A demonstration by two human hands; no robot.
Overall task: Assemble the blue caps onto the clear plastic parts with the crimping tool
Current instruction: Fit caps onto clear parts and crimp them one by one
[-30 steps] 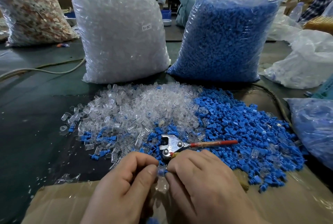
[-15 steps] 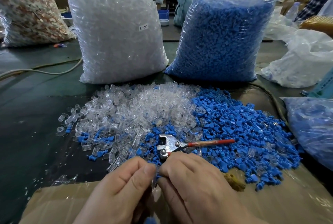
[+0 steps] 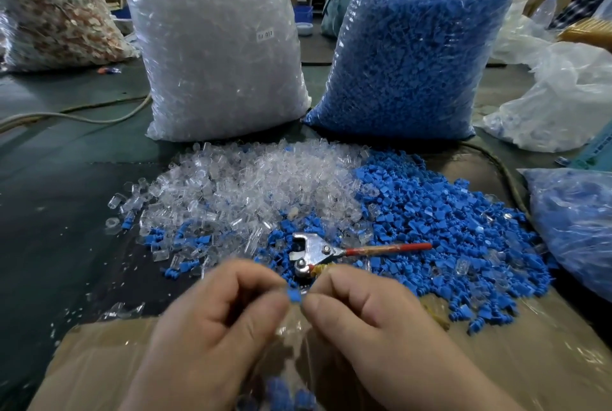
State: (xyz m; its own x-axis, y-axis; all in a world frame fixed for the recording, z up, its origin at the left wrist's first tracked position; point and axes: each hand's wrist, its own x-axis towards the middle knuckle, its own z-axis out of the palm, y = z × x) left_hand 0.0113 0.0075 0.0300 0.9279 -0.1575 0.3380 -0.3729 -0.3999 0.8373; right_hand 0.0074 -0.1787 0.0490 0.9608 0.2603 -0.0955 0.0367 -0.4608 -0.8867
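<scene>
Your left hand [image 3: 215, 321] makes half the grip: thumb and forefinger curled in, tips pinching a small blue cap [image 3: 294, 295], the other fingers folded beneath, knuckles up. The cap sits right at the meeting point of both sets of fingertips, held above the cardboard [image 3: 99, 347]. Only a small blue face shows, so you cannot tell its long axis or which way it points. Your right hand [image 3: 374, 321] mirrors the left, thumb and forefinger closed on the cap's other side; both hands are slightly blurred.

Just beyond your knuckles the crimping tool [image 3: 314, 250] lies flat on the loose parts, long axis running left to right, metal head pointing left, red handle reaching right. Its second handle runs down under your right forefinger.

On the tabletop [image 3: 49, 212], the pile of clear plastic parts [image 3: 248, 185] lies left of centre, touching the pile of blue caps [image 3: 447, 222] on the right. Behind them stand the bag of clear parts [image 3: 215, 46] and, beside it to the right, the bag of blue caps [image 3: 414, 46].
</scene>
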